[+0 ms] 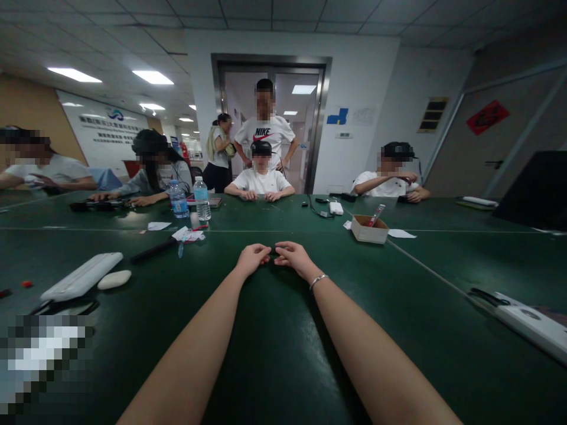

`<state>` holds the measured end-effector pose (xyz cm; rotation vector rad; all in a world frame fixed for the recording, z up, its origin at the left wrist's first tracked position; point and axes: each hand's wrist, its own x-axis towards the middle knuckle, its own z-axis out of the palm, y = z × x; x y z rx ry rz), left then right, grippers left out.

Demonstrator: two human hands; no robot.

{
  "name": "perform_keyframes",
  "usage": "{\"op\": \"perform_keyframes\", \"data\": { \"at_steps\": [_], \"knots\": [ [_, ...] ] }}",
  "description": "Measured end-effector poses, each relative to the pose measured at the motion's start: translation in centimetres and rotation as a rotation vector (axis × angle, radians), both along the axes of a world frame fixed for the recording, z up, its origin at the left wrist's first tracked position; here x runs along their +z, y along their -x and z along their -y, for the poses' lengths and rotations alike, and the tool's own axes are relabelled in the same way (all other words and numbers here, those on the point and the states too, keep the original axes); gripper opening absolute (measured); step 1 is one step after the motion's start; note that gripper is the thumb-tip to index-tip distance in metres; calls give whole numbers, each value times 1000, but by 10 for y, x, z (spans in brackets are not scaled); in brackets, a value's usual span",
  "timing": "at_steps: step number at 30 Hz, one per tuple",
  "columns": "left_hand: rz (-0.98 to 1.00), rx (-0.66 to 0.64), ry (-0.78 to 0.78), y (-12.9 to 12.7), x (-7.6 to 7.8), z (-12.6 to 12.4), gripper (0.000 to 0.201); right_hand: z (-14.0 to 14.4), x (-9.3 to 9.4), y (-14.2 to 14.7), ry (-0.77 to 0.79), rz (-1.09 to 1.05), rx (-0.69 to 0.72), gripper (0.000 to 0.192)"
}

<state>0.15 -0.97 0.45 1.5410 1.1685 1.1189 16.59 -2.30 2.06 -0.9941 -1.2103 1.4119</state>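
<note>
My left hand (254,258) is over the middle of the green table (283,330), its thumb and fingers closed in a pinch. Facing it across a narrow gap is my right hand (294,257), fingers curled with thumb and forefinger drawn together. A bracelet circles my right wrist. Something small and dark seems to lie between the fingertips, too small and dim to name. Both forearms reach forward from the bottom of the view.
To the left lie a white pouch (82,276), a white oval object (114,280) and a phone-like slab. Farther off stand two water bottles (202,199) and a small open box (370,231). At right lies a white device (531,321). Several people sit or stand around the table.
</note>
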Motion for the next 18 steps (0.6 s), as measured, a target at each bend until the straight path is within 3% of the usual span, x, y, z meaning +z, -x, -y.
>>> {"op": "perform_keyframes", "data": {
  "at_steps": [4,9,14,18],
  "knots": [
    [38,-31,-27,1,4,8,28,-2,-2,-1,13,5,17,8],
    [43,-66,-72,0,7,12,37,-3,-3,-2,25,12,35,12],
    [21,12,-10,-1,4,8,34,-3,-4,-1,11,8,47,15],
    [11,22,-82,0,3,7,30,-2,-3,-1,7,25,43,14]
  ]
}}
